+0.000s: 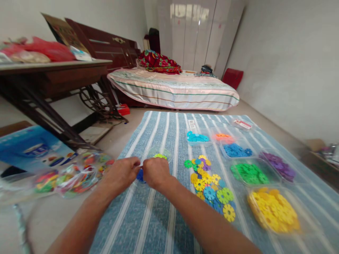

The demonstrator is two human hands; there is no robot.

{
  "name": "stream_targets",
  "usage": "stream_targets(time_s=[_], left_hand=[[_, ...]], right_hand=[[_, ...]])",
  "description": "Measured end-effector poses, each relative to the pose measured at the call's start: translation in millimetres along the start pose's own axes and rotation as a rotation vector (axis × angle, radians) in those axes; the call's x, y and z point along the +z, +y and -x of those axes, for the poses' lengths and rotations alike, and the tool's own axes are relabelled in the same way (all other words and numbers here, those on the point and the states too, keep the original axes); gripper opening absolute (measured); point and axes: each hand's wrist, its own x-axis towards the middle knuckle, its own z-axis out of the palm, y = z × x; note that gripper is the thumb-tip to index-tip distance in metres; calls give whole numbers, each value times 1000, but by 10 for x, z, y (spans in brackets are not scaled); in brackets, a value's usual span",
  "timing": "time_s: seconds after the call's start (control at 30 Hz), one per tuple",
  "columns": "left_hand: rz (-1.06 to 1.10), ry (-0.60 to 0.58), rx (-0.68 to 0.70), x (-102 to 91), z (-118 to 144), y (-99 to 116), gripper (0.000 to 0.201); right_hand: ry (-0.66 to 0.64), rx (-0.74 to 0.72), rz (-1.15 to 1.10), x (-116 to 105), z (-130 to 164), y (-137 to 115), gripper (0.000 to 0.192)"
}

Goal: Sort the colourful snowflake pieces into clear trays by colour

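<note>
Both hands meet over the blue-and-white striped cloth mat (159, 218) on the floor. Left hand (122, 173) and right hand (156, 173) both pinch a small dark-blue plastic snowflake disc (140, 175) between them, fingertips closed narrow on it, disc just above the mat; how much each hand holds is partly hidden. Likely held pressed together because these notched discs slot into each other. Both forearms reach forward, wrists turned inward, knuckles up. Just behind the hands sits a clear round plastic tub with lime-green discs (160, 155). Right of the hands, a loose pile of mixed-colour snowflake discs (210, 187) lies on the mat, within easy reach. Further right, clear trays sorted by colour: yellow discs (274, 210), green discs (250, 173), purple discs (280, 165), blue discs (235, 150), orange discs (223, 137), cyan discs (197, 137). Left of the mat, a clear plastic bag of mixed discs (71, 174) on the floor. Dark wooden desk (53, 76) and a bed (172, 88) behind.
</note>
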Motion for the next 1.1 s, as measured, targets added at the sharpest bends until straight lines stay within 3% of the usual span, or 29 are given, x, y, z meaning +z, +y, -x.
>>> stream_targets(time_s=[0.1, 0.23, 0.4, 0.5, 0.63, 0.73, 0.97, 1.1], left_hand=[[115, 53, 35, -35, 44, 79, 12], [253, -48, 139, 23, 192, 463, 18], [249, -300, 335, 409, 312, 967, 20], [211, -335, 389, 675, 286, 1161, 16], [172, -276, 380, 912, 208, 1309, 17], [172, -205, 337, 1015, 176, 1338, 22], [247, -119, 345, 1182, 167, 1264, 22], [339, -57, 379, 1258, 175, 1203, 21]], right_hand=[[32, -76, 76, -157, 195, 60, 19], [118, -64, 119, -361, 681, 374, 27], [291, 112, 143, -509, 1383, 1044, 29], [251, 226, 139, -578, 1634, 1311, 20], [125, 304, 163, -606, 1721, 1371, 9], [82, 311, 150, -557, 1719, 1325, 16], [174, 377, 9, -461, 1723, 1321, 24], [172, 420, -90, -533, 1680, 1290, 13]])
